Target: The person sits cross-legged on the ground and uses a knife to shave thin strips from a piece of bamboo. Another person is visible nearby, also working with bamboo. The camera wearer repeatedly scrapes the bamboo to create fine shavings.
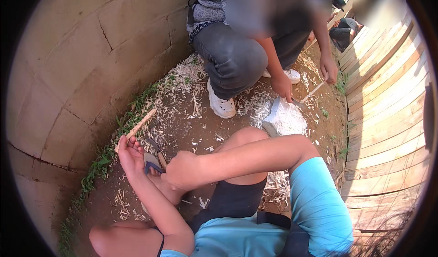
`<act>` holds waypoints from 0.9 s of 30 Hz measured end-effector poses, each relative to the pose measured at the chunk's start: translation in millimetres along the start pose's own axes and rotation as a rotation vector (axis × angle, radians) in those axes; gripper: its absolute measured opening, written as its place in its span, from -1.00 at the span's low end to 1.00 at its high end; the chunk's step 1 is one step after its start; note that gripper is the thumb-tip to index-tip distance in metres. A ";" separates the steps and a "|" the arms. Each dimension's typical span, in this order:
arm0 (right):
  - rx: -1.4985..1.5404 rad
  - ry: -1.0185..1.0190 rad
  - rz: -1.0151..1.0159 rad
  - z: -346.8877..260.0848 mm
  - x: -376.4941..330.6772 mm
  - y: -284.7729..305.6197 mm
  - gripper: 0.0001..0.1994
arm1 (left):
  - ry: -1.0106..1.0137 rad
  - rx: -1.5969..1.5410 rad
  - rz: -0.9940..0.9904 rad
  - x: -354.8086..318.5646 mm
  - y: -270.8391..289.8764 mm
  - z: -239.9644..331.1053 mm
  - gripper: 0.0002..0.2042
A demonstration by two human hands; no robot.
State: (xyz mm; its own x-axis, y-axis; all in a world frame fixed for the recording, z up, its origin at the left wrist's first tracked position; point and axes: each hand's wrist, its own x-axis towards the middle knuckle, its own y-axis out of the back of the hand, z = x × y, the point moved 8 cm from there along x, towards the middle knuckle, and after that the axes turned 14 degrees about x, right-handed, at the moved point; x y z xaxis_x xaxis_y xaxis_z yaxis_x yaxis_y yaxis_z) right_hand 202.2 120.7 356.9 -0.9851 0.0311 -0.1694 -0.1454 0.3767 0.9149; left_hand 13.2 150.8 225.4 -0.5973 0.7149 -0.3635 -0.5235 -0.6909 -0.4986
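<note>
A pale, peeled wooden stick (142,122) slants upward from my left hand (131,155), whose fingers are curled around it. My right hand (181,171) is closed in a fist around the wooden handle of a knife (161,160). Its dark, curved blade points up toward the stick, apart from it. Part of the handle is hidden in my fist. Just below the blade is my foot in a dark blue-strapped sandal (154,166).
Opposite, a co-worker in white clogs (221,103) crouches, holding a blade and a thin strip (315,93) above a shavings-covered stone block (273,118). Wood shavings (182,81) litter the dirt. A block wall (82,74) rises at left; wooden planks (388,120) line the right. Another person sits farther back.
</note>
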 end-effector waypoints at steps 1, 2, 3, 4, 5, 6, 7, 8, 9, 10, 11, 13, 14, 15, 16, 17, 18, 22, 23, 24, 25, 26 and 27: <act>0.001 0.001 -0.007 2.0 8.0 12.7 -0.73 | 0.004 -0.001 0.023 -1.3 -5.1 -0.1 -0.84; 0.022 0.043 -0.020 3.8 19.8 22.6 -0.73 | -0.031 0.017 0.050 -5.9 -5.2 5.7 -0.82; 0.075 0.023 0.018 12.5 21.9 34.9 -0.74 | -0.071 0.040 0.033 -14.1 -16.8 11.1 -0.80; 0.060 0.027 0.068 24.6 30.9 34.6 -0.76 | -0.086 0.064 0.067 -19.8 -18.7 16.7 -0.78; 0.110 -0.024 0.152 42.2 38.9 35.1 -0.76 | -0.108 0.093 0.080 -25.4 -23.2 22.6 -0.76; 0.154 -0.080 0.233 57.9 43.9 29.5 -0.76 | -0.126 0.129 0.094 -26.9 -21.8 25.5 -0.76; 0.111 -0.166 0.225 73.8 47.1 10.7 -0.74 | -0.140 0.201 0.130 -28.2 -19.0 27.8 -0.75; 0.049 -0.253 0.235 95.2 54.1 -7.2 -0.71 | -0.144 0.296 0.164 -23.4 -11.2 27.7 -0.73; 0.061 -0.374 0.134 118.2 62.7 -38.3 -0.71 | -0.142 0.352 0.199 -20.0 -1.6 27.8 -0.73; 0.065 -0.506 0.030 142.6 66.5 -73.1 -0.70 | -0.130 0.406 0.226 -17.7 8.4 26.8 -0.73; 0.063 -0.577 -0.005 170.0 70.1 -108.1 -0.69 | -0.123 0.427 0.239 -13.8 18.1 24.6 -0.73; 0.079 -0.671 0.011 208.5 88.0 -156.0 -0.67 | -0.109 0.476 0.273 -8.1 40.1 21.1 -0.75; 0.106 -0.702 0.064 213.0 100.2 -162.0 -0.66 | -0.110 0.501 0.296 -8.8 49.4 21.3 -0.74; 0.137 -0.741 0.121 218.7 107.3 -167.5 -0.64 | -0.108 0.530 0.311 -9.6 56.0 20.1 -0.74; 0.210 -0.738 0.125 219.7 114.9 -179.4 -0.64 | -0.105 0.563 0.316 -9.8 60.0 18.4 -0.74; 0.298 -0.743 0.134 209.4 125.3 -186.7 -0.64 | -0.095 0.586 0.341 -10.6 63.1 16.6 -0.72; 0.376 -0.759 0.170 204.9 135.7 -183.4 -0.63 | -0.081 0.621 0.354 -10.1 67.8 13.2 -0.72; 0.402 -0.658 -0.096 213.3 179.9 -241.9 -0.54 | -0.052 0.673 0.363 -3.6 79.8 11.6 -0.67; 0.395 -0.701 -0.141 223.6 179.8 -244.6 -0.59 | -0.062 0.642 0.366 3.0 84.9 4.1 -0.66; 0.407 -0.726 -0.197 220.4 183.9 -240.8 -0.65 | -0.039 0.602 0.388 3.3 94.4 3.4 -0.67; 0.285 -0.729 -0.368 215.9 185.3 -230.9 -0.69 | -0.053 0.571 0.395 8.5 104.9 0.5 -0.68; 0.283 -0.718 -0.299 218.1 187.4 -222.4 -0.69 | -0.045 0.556 0.398 14.5 110.7 -2.9 -0.70; 0.275 -0.713 -0.238 226.8 179.5 -218.7 -0.67 | -0.024 0.535 0.398 16.1 98.4 -8.0 -0.71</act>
State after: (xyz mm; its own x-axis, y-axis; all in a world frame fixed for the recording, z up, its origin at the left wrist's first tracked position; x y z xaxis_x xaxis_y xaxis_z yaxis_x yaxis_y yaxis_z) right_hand 78.1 253.8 43.3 -0.6206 0.4709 -0.6270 -0.2247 0.6592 0.7176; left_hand -43.1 95.2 164.2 -0.8176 0.3956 -0.4185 -0.4854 -0.8643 0.1314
